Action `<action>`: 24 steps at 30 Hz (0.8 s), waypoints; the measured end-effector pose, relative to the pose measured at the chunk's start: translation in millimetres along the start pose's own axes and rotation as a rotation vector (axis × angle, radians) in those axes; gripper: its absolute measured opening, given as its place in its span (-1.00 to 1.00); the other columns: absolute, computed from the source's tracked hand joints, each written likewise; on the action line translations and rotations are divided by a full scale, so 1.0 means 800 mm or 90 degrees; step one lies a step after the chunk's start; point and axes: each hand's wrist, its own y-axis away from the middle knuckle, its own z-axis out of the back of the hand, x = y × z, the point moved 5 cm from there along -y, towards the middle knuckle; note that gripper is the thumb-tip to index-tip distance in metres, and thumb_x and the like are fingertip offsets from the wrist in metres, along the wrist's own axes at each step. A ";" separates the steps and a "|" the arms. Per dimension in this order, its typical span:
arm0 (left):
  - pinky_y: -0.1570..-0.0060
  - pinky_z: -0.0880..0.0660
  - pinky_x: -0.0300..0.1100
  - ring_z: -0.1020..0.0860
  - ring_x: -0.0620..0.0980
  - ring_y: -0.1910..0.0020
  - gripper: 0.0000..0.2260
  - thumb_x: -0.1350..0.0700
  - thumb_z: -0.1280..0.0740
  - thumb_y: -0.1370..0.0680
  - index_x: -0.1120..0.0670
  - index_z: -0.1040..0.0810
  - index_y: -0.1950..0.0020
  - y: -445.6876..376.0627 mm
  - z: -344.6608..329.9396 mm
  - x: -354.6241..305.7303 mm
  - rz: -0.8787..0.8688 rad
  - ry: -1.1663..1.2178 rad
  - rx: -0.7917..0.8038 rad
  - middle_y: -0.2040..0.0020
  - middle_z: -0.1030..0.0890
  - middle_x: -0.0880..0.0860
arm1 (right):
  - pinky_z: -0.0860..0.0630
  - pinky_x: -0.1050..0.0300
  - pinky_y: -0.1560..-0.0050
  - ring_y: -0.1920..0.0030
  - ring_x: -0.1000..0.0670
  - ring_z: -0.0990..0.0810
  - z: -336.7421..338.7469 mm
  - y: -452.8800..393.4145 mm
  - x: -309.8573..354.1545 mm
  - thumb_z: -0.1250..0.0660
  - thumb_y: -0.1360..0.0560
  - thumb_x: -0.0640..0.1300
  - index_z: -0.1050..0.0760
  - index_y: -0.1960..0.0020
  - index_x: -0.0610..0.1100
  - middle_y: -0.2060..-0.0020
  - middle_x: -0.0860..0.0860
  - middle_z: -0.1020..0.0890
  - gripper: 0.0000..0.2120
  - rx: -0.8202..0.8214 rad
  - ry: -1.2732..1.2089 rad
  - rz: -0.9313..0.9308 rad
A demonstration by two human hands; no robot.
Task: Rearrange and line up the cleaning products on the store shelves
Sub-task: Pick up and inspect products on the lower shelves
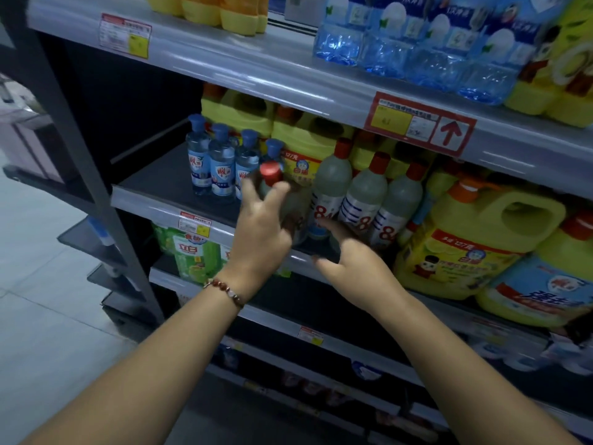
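Small blue-capped bottles stand in row at left of middle shelf. Left hand, beaded bracelet on wrist, curls fingers round red-capped bottle near shelf front edge. Right hand hovers beside it, fingers loose and spread, holding nothing. Three more red-capped bottles upright to right, then yellow jug.
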 end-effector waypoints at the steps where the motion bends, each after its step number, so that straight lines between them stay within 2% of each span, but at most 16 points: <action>1: -0.23 -0.53 -0.03 -0.46 0.04 -0.22 -0.56 0.34 -0.41 -0.45 -0.04 -0.45 -0.23 0.008 0.013 -0.004 0.020 0.050 -0.029 -0.33 -0.28 0.17 | -0.38 0.20 -0.22 -0.39 -0.04 -0.43 -0.005 -0.003 0.002 -0.35 -0.56 0.04 -0.10 -0.58 0.11 -0.47 0.00 -0.36 -0.32 -0.011 -0.013 0.011; 2: -0.21 -0.51 -0.16 -0.43 -0.10 -0.20 -0.57 0.32 -0.43 -0.47 -0.07 -0.45 -0.22 0.017 0.028 -0.010 0.037 0.098 -0.063 -0.30 -0.29 0.12 | -0.34 0.21 -0.29 -0.43 0.00 -0.37 -0.010 -0.005 0.005 -0.38 -0.54 0.06 -0.07 -0.58 0.12 -0.51 0.04 -0.30 -0.27 -0.015 -0.038 0.020; 3: -0.19 -0.48 -0.26 -0.42 -0.20 -0.19 -0.58 0.28 -0.45 -0.49 -0.10 -0.44 -0.22 0.026 0.043 -0.016 0.057 0.141 -0.091 -0.27 -0.32 0.08 | -0.33 0.22 -0.33 -0.43 0.06 -0.37 -0.014 -0.006 0.008 -0.43 -0.49 0.09 -0.08 -0.58 0.12 -0.49 0.09 -0.32 -0.22 -0.010 -0.083 0.027; 4: -0.17 -0.48 -0.28 -0.44 -0.23 -0.20 -0.58 0.24 -0.46 -0.51 -0.12 -0.43 -0.23 0.036 0.056 -0.019 0.081 0.184 -0.108 -0.26 -0.36 0.06 | -0.38 0.19 -0.33 -0.37 0.10 -0.43 -0.020 -0.006 0.009 -0.48 -0.43 0.13 -0.14 -0.55 0.12 -0.43 0.13 -0.40 -0.19 0.013 -0.143 0.024; 6: -0.16 -0.54 -0.14 -0.52 -0.09 -0.21 -0.57 0.21 -0.44 -0.54 -0.14 -0.41 -0.30 0.059 0.067 -0.012 0.150 0.287 -0.111 -0.28 -0.45 0.03 | -0.59 -0.02 -0.21 -0.14 0.07 -0.65 -0.036 -0.001 0.008 -0.58 -0.27 0.16 -0.33 -0.46 0.06 -0.20 0.08 -0.63 -0.17 0.085 -0.266 -0.005; 8: -0.19 -0.56 -0.08 -0.58 -0.03 -0.22 -0.49 0.20 -0.38 -0.57 -0.19 -0.32 -0.42 0.085 0.062 0.007 0.253 0.447 -0.115 -0.32 -0.50 0.01 | -0.66 -0.02 -0.07 0.01 0.07 -0.70 -0.055 0.014 0.008 -0.64 -0.21 0.13 -0.40 -0.40 -0.02 -0.06 0.04 -0.69 -0.16 0.132 -0.312 -0.038; 10: -0.23 -0.54 -0.04 -0.59 -0.04 -0.25 -0.43 0.15 -0.34 -0.60 -0.21 -0.21 -0.51 0.113 0.043 0.031 0.410 0.649 -0.157 -0.35 -0.53 0.02 | -0.66 0.11 0.02 0.08 0.13 -0.68 -0.074 0.037 0.009 -0.64 -0.23 0.10 -0.43 -0.30 0.04 0.00 0.10 -0.66 -0.28 0.104 -0.276 -0.071; 11: -0.20 -0.55 -0.03 -0.62 -0.02 -0.23 -0.50 0.08 -0.30 -0.63 -0.15 -0.23 -0.53 0.127 0.029 0.038 0.507 0.744 -0.171 -0.33 -0.56 0.06 | -0.64 0.14 0.04 0.09 0.15 -0.65 -0.082 0.048 0.009 -0.63 -0.24 0.11 -0.43 -0.23 0.10 0.01 0.14 -0.63 -0.35 0.071 -0.231 -0.085; 12: -0.11 -0.60 -0.02 -0.66 0.01 -0.13 -0.58 -0.04 -0.25 -0.65 -0.02 -0.33 -0.50 0.139 0.015 0.040 0.608 0.826 -0.170 -0.24 -0.62 0.10 | -0.61 0.16 0.04 0.08 0.16 -0.62 -0.089 0.059 0.010 -0.61 -0.24 0.13 -0.42 -0.18 0.14 0.01 0.17 -0.58 -0.40 0.038 -0.175 -0.086; 13: 0.03 -0.64 -0.03 -0.69 0.03 0.01 -0.54 -0.18 -0.20 -0.64 0.11 -0.46 -0.38 0.152 0.001 0.039 0.705 0.878 -0.157 -0.09 -0.67 0.14 | -0.57 0.19 0.04 0.06 0.17 -0.57 -0.093 0.069 0.012 -0.59 -0.25 0.14 -0.41 -0.18 0.16 -0.01 0.19 -0.53 -0.42 0.015 -0.115 -0.073; 15: 0.19 -0.64 -0.03 -0.69 0.09 0.19 -0.36 -0.39 -0.16 -0.54 0.18 -0.60 -0.14 0.177 -0.021 0.037 0.832 0.934 -0.144 0.14 -0.67 0.18 | -0.51 0.18 -0.05 -0.03 0.15 -0.50 -0.102 0.086 0.013 -0.55 -0.29 0.14 -0.37 -0.28 0.16 -0.06 0.18 -0.46 -0.36 -0.002 -0.008 -0.015; 17: 0.21 -0.64 -0.03 -0.68 0.12 0.24 -0.25 -0.48 -0.15 -0.47 0.21 -0.69 0.06 0.192 -0.035 0.033 0.871 0.961 -0.135 0.19 -0.66 0.20 | -0.45 0.15 -0.16 -0.13 0.08 -0.45 -0.108 0.102 0.006 -0.53 -0.33 0.16 -0.31 -0.42 0.10 -0.12 0.13 -0.43 -0.26 0.004 0.057 0.029; 19: 0.25 -0.63 -0.06 -0.68 0.11 0.29 -0.21 -0.51 -0.12 -0.45 0.20 -0.72 0.28 0.203 -0.047 0.029 0.883 0.968 -0.110 0.23 -0.66 0.20 | -0.41 0.19 -0.18 -0.15 0.09 -0.41 -0.111 0.117 -0.007 -0.50 -0.35 0.19 -0.25 -0.49 0.10 -0.14 0.13 -0.40 -0.20 0.021 0.056 0.031; 20: 0.25 -0.63 -0.06 -0.68 0.11 0.30 -0.21 -0.51 -0.12 -0.45 0.19 -0.72 0.31 0.206 -0.053 0.026 0.886 0.966 -0.092 0.24 -0.67 0.19 | -0.41 0.22 -0.17 -0.15 0.13 -0.41 -0.111 0.123 -0.016 -0.50 -0.35 0.19 -0.23 -0.49 0.12 -0.14 0.15 -0.38 -0.20 0.028 0.036 0.025; 22: 0.23 -0.63 -0.04 -0.67 0.10 0.27 -0.28 -0.47 -0.17 -0.47 0.19 -0.69 0.17 0.210 -0.067 0.014 0.884 0.973 -0.066 0.22 -0.66 0.18 | -0.45 0.26 -0.15 -0.12 0.20 -0.45 -0.106 0.132 -0.039 -0.51 -0.35 0.17 -0.25 -0.46 0.17 -0.13 0.21 -0.38 -0.24 0.042 -0.043 -0.019; 24: 0.24 -0.63 -0.08 -0.67 0.04 0.27 -0.45 -0.32 -0.20 -0.56 0.17 -0.62 0.00 0.209 -0.070 0.005 0.835 0.967 -0.054 0.23 -0.65 0.13 | -0.52 0.21 -0.13 -0.08 0.24 -0.51 -0.105 0.135 -0.059 -0.51 -0.35 0.13 -0.30 -0.39 0.23 -0.12 0.24 -0.43 -0.32 0.062 -0.150 -0.077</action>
